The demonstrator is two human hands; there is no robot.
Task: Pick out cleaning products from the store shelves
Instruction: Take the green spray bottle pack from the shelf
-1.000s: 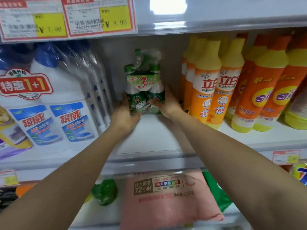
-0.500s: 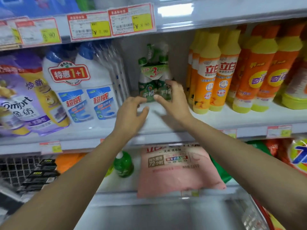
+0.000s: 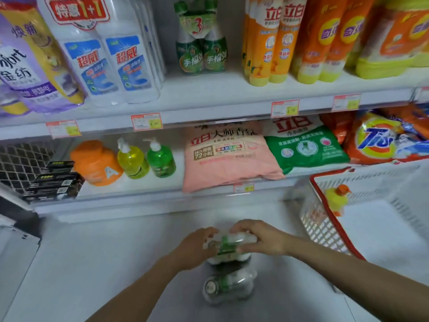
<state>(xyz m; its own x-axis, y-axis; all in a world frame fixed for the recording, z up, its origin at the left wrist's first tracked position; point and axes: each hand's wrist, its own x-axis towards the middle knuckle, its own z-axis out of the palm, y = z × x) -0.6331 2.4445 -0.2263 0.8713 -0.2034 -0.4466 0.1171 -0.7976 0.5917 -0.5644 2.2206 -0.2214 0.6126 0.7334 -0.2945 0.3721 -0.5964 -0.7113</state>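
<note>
head | faces forward, down | close before shelves; single view

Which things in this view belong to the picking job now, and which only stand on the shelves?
In the job: left hand and right hand, both gripping the wrapped pack of green bottles; white basket with a yellow bottle inside.

Only standing by: matching pack on the upper shelf; orange dish-soap bottles; pink detergent bag; Tide bag; two pump bottles.
</note>
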